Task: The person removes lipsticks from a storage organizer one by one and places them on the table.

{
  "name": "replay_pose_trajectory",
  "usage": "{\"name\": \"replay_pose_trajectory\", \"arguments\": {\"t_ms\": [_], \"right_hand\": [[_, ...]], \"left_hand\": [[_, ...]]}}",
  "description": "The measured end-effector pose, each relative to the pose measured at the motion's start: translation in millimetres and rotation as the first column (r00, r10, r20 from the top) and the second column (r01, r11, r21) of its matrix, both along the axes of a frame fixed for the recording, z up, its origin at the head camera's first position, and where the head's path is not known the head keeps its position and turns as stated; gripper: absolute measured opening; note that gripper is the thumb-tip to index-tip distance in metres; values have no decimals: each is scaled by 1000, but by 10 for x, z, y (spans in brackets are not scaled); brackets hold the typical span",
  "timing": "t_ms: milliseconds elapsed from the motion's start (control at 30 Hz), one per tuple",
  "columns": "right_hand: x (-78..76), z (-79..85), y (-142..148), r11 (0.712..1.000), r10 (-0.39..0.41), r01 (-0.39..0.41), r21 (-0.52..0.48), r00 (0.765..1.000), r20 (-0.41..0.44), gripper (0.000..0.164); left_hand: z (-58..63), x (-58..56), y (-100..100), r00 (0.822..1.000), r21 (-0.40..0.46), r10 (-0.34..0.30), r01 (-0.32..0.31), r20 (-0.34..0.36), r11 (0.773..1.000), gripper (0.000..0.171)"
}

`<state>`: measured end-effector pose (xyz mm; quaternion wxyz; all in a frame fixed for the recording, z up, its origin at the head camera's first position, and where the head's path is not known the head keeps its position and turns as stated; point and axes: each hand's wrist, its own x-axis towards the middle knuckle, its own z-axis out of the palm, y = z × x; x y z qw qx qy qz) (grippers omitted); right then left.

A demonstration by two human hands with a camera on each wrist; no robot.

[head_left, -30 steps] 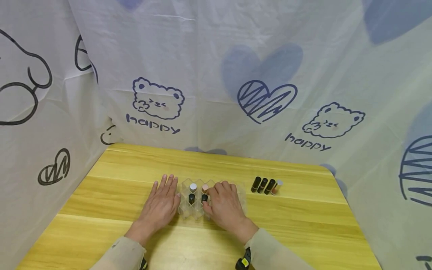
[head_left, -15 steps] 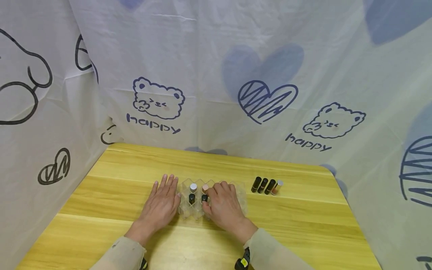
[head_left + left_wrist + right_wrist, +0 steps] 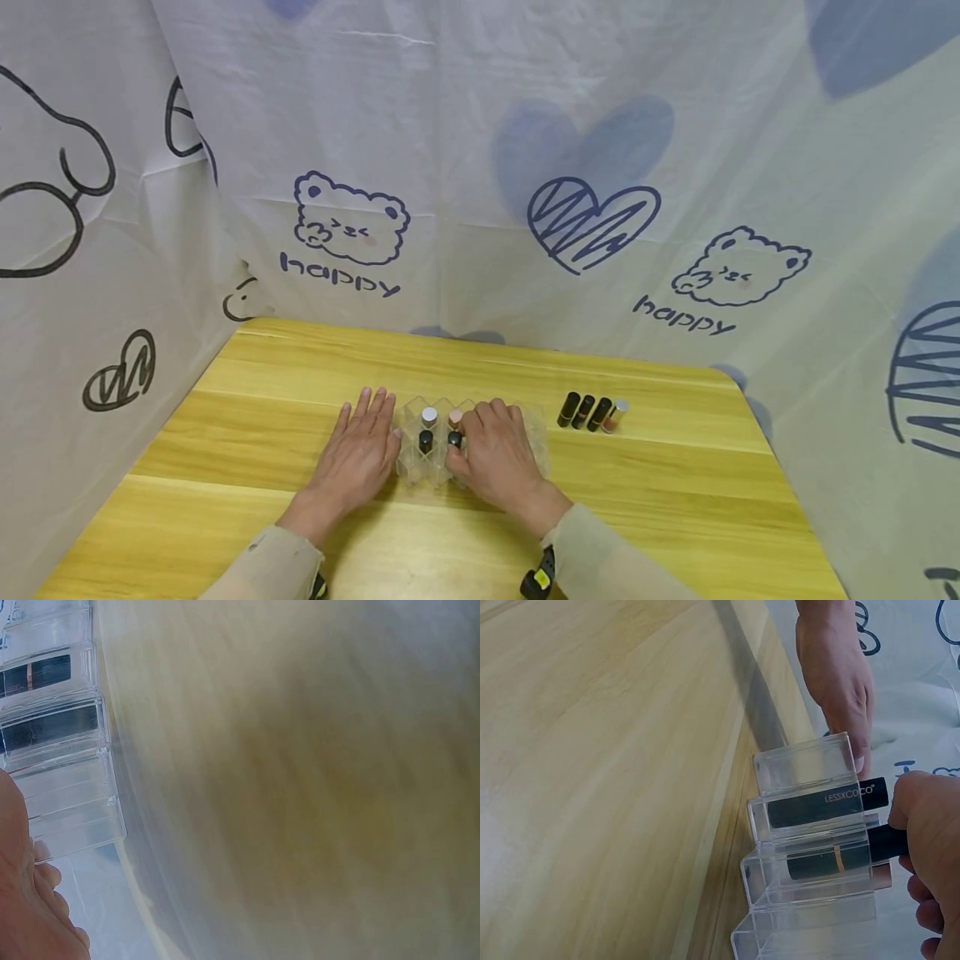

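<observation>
A clear plastic lipstick organizer [image 3: 438, 477] with angled compartments stands on the table. Several tubes stand upright in its left part: one white-capped [image 3: 429, 416], one pink-capped [image 3: 456, 417], and two black. My left hand [image 3: 356, 457] lies flat with straight fingers, its thumb against the organizer's left side. My right hand [image 3: 501, 454] reaches over the organizer and pinches the top of a black lipstick [image 3: 815, 865] with a gold ring, whose lower part sits in a compartment. Beside it stands the other black lipstick [image 3: 810, 808], with lettering. The right hand hides the organizer's middle.
To the right of the organizer, several tubes lie in a row on the wooden table [image 3: 660, 467]: black ones [image 3: 582, 412] and one with a pale cap [image 3: 616, 417]. A white printed cloth [image 3: 480, 167] hangs behind the table and along its sides.
The right thumb has shifted slightly toward the person at the black lipstick. The left hand, the organizer and the row of tubes stay in place.
</observation>
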<state>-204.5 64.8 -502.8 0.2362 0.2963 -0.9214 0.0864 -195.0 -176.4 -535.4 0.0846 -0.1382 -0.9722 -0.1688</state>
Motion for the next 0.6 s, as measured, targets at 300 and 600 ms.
{"name": "replay_pose_trajectory", "arguments": {"t_ms": [300,600], "right_hand": [[-16,63,3,1000,-11,11,-6,1000,9,25],[-24,121,3,1000,-7,7,-6,1000,4,23]], "left_hand": [[14,2,1,1000,0,-6,6,-3,1000,60],[13,7,5,1000,11,-6,6,7,1000,60]]}}
